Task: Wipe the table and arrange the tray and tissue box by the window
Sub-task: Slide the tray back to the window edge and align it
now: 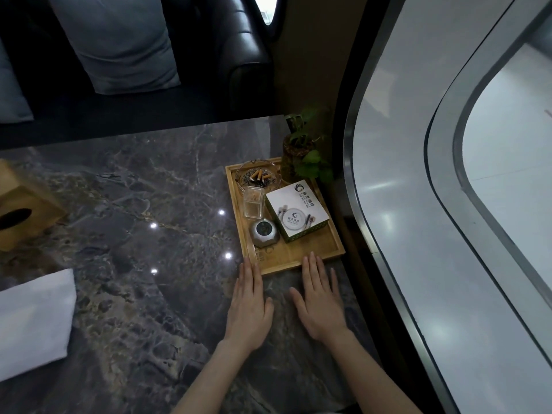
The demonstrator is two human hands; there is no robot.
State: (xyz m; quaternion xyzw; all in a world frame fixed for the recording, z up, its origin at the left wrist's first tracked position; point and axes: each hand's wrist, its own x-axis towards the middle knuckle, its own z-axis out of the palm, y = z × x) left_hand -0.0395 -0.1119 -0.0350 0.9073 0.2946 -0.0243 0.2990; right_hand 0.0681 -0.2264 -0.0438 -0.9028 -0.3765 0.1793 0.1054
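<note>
The dark marble table (143, 186) is a hard, glossy slab, so anything with a flat wooden base should slide across it with little effort.

The wooden tray (301, 261) sits at the table's right side, close to the window (448, 174), with a potted plant (301, 153) at its far corner. It looks stiff and light in itself, but its load makes it awkward: a printed box (295, 215), a glass ashtray (258, 176) with cigarette butts, a clear container (254, 202) and a small silver device (265, 233) all stand loose inside. A tilt or a jolt would likely shift the glass and spill ash, so pushing it flat, or lifting it level by two opposite rims, seems the safer way.

The white cloth (33, 318) lies at the left near edge, soft and limp; it can be gathered anywhere.

The wooden tissue box (24, 210) stands at the far left edge of the view, well apart from the tray and from the window. It appears rigid and light, easily taken by its side walls.

The left hand (249, 306) and right hand (319, 300) lie flat on the table, fingers extended and close together, each grip unclenched and holding nothing. Their fingertips reach the tray's near rim; whether they press it cannot be told.
</note>
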